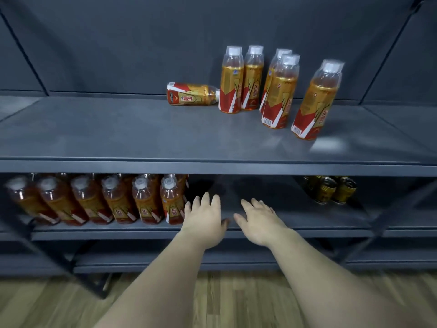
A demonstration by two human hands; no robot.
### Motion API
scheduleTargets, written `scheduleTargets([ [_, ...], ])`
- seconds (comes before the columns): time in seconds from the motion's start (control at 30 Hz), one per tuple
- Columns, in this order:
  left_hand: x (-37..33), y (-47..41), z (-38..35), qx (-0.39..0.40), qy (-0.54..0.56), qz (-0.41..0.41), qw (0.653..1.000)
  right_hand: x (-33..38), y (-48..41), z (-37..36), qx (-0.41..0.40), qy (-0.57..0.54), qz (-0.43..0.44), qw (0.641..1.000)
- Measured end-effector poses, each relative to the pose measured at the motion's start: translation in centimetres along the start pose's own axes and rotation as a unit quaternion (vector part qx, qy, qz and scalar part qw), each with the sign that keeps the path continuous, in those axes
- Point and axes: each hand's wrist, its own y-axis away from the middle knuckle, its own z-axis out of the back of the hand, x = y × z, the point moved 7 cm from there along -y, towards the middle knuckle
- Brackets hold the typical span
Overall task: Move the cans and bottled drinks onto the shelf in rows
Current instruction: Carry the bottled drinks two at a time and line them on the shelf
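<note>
Grey shelf (307, 218): left hand (204, 216), right hand (260, 221) both splayed, empty. Risk: left hand sweeping 9 o'clock knocks bottle row (91, 202); toppled bottle (191, 94) at 12 o'clock may roll.

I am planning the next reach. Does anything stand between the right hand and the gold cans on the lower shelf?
Nothing visible does. The open right hand is above the dark grey lower shelf board, and the gold metal cans stand to its right, farther back. Only bare board lies between them.

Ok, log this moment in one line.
left hand: open, empty | right hand: open, empty | lower shelf: bottles left, cans right | upper shelf: one fallen bottle
</note>
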Motion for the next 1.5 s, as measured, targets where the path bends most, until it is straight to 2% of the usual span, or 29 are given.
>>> scheduleTargets([
  [0.3,-2.7,4.9,7.1,0.013,-0.002,-0.016,1.000,1.2,6.6,6.5,0.006,-0.001,-0.004,1.000],
  [0.53,-6.2,5.9,13.7,-0.054,0.000,-0.072,0.996,0.7,9.8,12.9,-0.046,-0.014,-0.010,0.999],
  [0.83,-10.1,5.7,17.8,-0.060,-0.023,-0.084,0.994,-2.4,11.9,17.8,-0.099,-0.020,-0.028,0.994],
  [1.1,-11.2,3.2,19.0,-0.056,-0.032,-0.091,0.994,-4.8,10.6,19.8,-0.113,-0.034,-0.052,0.992],
  [1.5,-13.0,-6.7,20.6,-0.057,-0.010,-0.119,0.991,-7.8,3.9,24.3,-0.149,-0.018,-0.083,0.985],
])
